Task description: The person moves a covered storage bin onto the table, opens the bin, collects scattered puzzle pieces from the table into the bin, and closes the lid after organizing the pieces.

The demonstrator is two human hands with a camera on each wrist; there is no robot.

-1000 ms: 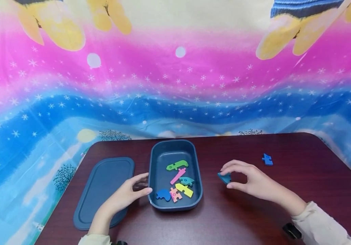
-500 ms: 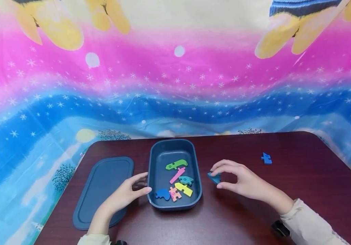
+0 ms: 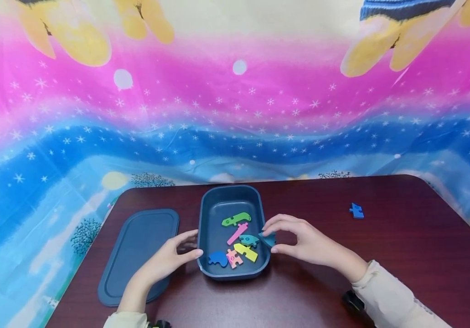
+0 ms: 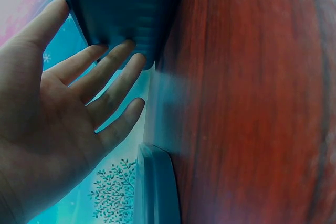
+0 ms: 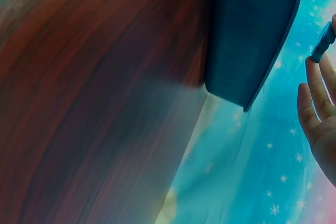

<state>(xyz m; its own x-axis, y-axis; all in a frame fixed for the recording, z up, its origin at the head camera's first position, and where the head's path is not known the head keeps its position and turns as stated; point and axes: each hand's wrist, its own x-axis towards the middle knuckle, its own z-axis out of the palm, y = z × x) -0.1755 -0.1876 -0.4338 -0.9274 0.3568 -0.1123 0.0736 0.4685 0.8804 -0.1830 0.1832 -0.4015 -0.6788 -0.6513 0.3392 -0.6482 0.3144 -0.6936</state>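
On the dark wooden desk (image 3: 382, 255), the blue lid (image 3: 138, 255) is lying near the left edge. The left hand (image 3: 165, 262), fingers spread straight, is steadying the blue tray (image 3: 208, 209) at the middle while the right hand (image 3: 304, 243) is pinching a teal puzzle piece (image 3: 268, 238) over the tray's right rim, apparently ready to drop among the others.

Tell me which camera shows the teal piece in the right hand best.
The head view: the teal puzzle piece sits pinched in the right hand at the container's right rim. The right wrist view catches only its edge at the frame border; the left wrist view misses it.
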